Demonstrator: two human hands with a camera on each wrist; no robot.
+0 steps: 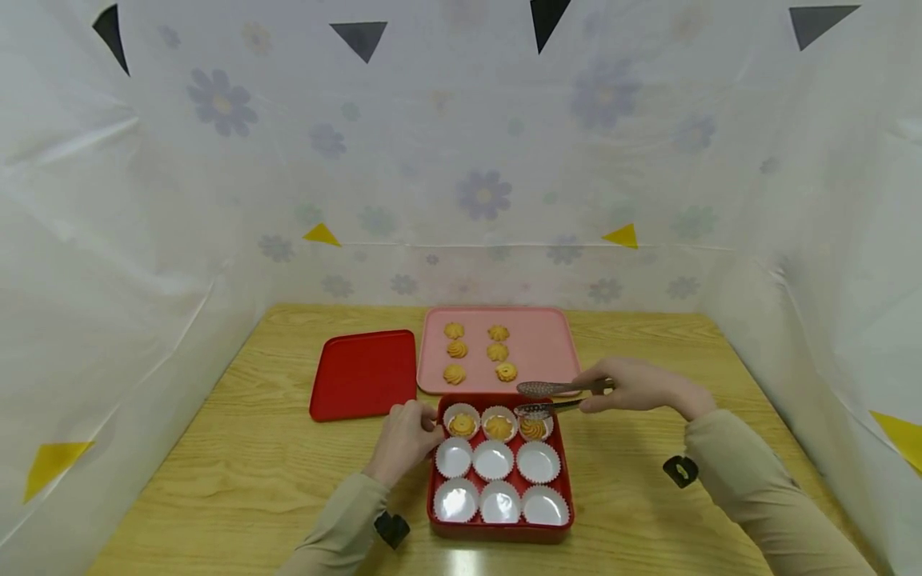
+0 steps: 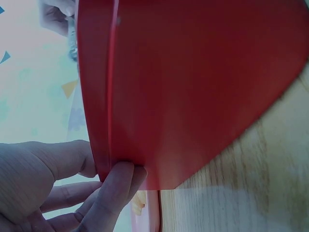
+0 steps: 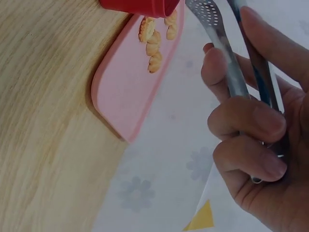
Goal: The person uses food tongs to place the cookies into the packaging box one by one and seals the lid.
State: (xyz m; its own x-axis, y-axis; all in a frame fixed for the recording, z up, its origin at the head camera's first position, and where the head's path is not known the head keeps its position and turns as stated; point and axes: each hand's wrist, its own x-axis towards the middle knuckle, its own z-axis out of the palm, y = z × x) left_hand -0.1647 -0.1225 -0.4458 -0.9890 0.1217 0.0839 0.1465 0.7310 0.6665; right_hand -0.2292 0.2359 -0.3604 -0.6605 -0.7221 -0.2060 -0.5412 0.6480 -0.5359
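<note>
A red box (image 1: pixel 497 534) holds rows of white paper cups (image 1: pixel 493 462). Each cup in its far row contains a cookie (image 1: pixel 499 429); the other cups are bare inside. My left hand (image 1: pixel 406 438) pinches the box's left wall near the far corner, and the left wrist view shows fingers on both faces of that red wall (image 2: pixel 193 87). In my right hand (image 1: pixel 634 386) is a pair of metal tongs (image 3: pixel 231 67) with perforated ends. These ends stand apart above the far right cup, whose cookie (image 1: pixel 533 430) lies below them, and nothing is between them.
Behind the box, a pink tray (image 1: pixel 543 344) bears several piped cookies (image 1: pixel 457 349) in two columns. A flat red lid (image 1: pixel 366 374) lies left of the tray on the wooden table (image 1: pixel 238 480). White flower-patterned sheeting (image 1: pixel 432 160) walls the table at the back and sides.
</note>
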